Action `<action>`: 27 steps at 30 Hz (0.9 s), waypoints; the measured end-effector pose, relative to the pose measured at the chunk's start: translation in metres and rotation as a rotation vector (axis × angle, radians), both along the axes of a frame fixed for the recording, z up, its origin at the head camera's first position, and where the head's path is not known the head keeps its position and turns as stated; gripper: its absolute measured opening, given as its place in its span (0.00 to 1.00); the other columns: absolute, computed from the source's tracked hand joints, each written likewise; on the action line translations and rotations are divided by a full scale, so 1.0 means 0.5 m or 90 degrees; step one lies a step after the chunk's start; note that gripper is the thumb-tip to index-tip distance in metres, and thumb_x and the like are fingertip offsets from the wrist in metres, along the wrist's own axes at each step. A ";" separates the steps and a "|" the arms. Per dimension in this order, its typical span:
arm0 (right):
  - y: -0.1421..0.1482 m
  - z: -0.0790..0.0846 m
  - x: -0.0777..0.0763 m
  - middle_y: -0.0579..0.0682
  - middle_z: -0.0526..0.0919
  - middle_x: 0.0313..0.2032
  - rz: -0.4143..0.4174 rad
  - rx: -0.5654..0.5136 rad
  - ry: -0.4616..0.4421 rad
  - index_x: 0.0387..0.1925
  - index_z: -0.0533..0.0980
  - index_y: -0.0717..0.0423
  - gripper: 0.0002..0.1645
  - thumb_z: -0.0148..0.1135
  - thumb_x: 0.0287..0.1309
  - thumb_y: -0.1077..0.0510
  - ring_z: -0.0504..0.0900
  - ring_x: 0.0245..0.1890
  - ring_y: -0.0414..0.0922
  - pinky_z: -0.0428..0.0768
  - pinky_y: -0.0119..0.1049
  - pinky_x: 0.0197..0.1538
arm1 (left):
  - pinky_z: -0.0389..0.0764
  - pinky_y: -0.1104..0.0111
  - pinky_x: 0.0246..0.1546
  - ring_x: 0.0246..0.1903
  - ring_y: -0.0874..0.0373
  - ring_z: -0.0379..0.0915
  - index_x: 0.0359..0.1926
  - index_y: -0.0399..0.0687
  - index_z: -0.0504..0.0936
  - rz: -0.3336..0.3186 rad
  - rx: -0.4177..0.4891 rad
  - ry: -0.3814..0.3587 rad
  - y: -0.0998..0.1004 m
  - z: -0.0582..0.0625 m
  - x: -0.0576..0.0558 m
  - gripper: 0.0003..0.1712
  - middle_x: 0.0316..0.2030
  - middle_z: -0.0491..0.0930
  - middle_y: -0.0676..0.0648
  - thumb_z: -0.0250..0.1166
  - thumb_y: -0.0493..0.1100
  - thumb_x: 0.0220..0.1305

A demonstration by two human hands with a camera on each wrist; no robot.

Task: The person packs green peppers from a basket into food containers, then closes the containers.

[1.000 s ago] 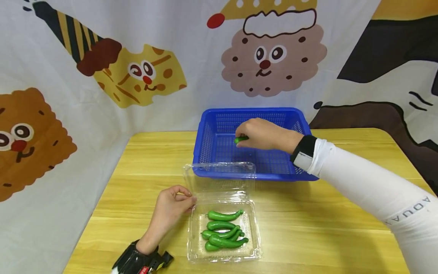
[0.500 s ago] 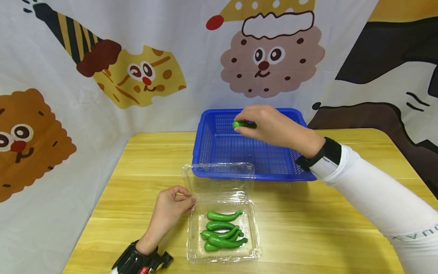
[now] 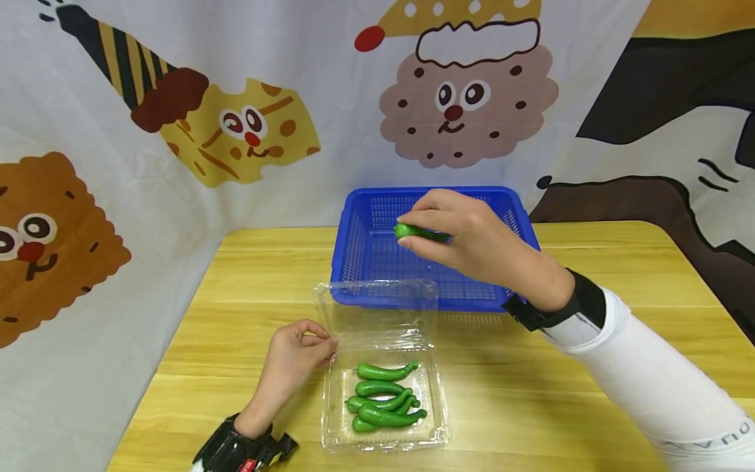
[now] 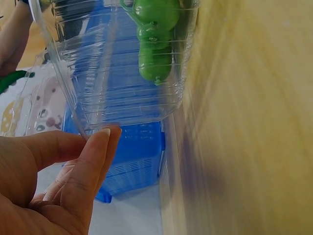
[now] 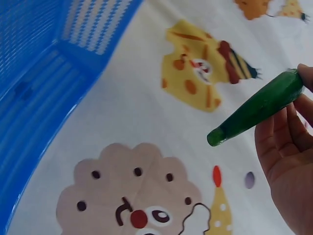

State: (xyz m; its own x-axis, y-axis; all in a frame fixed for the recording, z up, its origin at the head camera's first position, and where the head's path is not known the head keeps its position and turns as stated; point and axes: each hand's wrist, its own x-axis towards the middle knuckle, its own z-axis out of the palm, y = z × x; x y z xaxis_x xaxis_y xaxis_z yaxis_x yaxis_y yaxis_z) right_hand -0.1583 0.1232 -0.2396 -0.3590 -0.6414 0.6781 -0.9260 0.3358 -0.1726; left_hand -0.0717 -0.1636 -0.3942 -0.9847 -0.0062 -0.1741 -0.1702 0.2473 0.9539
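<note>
My right hand [image 3: 480,239] pinches a green chili pepper [image 3: 415,231] between thumb and fingers, over the blue plastic basket [image 3: 436,305] in the head view. In the right wrist view the pepper [image 5: 259,105] sticks out from the fingertips, its narrow end pointing away from the hand. My left hand [image 3: 295,357] pinches the left edge of a clear plastic clamshell box [image 3: 439,393], near the hinge. Several green peppers [image 3: 386,372] lie in the box's bottom half. Its raised lid [image 3: 377,314] overlaps the basket's front rim in this view.
The light wooden table [image 3: 248,275] carries the box in front and the basket behind it. A white cloth with cartoon prints [image 3: 348,85] hangs directly behind the table's far edge.
My right hand has lifted the pepper up out of the basket's inside and then drawn it back closer to me. The left hand and the box have stayed put.
</note>
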 end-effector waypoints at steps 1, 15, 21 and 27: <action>-0.002 -0.001 0.007 0.49 0.80 0.33 0.004 -0.011 0.004 0.38 0.82 0.58 0.12 0.69 0.49 0.60 0.71 0.30 0.38 0.73 0.29 0.23 | 0.87 0.61 0.28 0.24 0.48 0.80 0.32 0.35 0.78 -0.002 0.001 0.000 0.000 0.000 -0.001 0.08 0.26 0.85 0.39 0.69 0.31 0.50; -0.059 -0.042 0.100 0.50 0.83 0.31 0.078 -0.063 0.038 0.35 0.82 0.61 0.13 0.70 0.49 0.58 0.77 0.34 0.39 0.83 0.28 0.32 | 0.87 0.63 0.26 0.25 0.46 0.80 0.32 0.36 0.78 -0.002 -0.009 -0.004 0.000 0.000 0.001 0.09 0.26 0.85 0.40 0.69 0.32 0.50; -0.089 -0.101 0.130 0.47 0.83 0.35 0.078 0.037 0.015 0.39 0.82 0.58 0.12 0.66 0.54 0.56 0.75 0.38 0.37 0.81 0.26 0.43 | 0.87 0.57 0.27 0.24 0.47 0.80 0.32 0.36 0.78 -0.002 -0.017 0.001 0.000 0.001 0.001 0.08 0.26 0.85 0.38 0.69 0.33 0.51; -0.115 -0.157 0.145 0.44 0.82 0.35 0.056 0.116 -0.018 0.39 0.82 0.55 0.11 0.63 0.58 0.53 0.74 0.38 0.36 0.81 0.24 0.42 | 0.87 0.57 0.28 0.24 0.47 0.80 0.32 0.35 0.78 -0.003 -0.005 0.000 -0.002 0.004 0.001 0.08 0.27 0.84 0.36 0.69 0.33 0.51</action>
